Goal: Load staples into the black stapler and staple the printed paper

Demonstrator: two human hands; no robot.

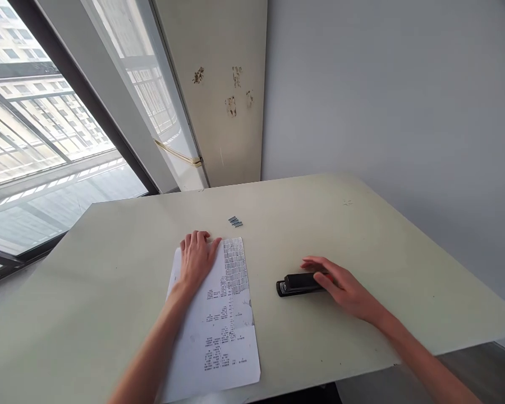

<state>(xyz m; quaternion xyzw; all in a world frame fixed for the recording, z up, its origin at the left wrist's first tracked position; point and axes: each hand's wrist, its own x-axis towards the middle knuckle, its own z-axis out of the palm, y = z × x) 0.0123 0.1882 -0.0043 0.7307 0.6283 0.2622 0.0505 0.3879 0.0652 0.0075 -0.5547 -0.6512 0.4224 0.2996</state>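
Black stapler (302, 283) lying just right of a white paper sheet (216, 325), one of the hands at each.
Nearest is the sheet's lower end, thin and covered with small dark print; its long axis runs away from the person, while the stapler lies roughly crosswise, its free end pointing at the sheet's right edge with bare counter (273, 336) between. The right hand (344, 285) is nearer the stapler, curved over its other end, thumb and fingers apart; whether it grips, I cannot tell. A small red patch shows beside the thumb. The left hand (196, 257) is spread across the sheet's far left corner. Just beyond the sheet lie short, greyish staple strips (235, 221); farther off stand a cream panel (231, 129) with flaky brown patches and a smooth grey wall (382, 95).
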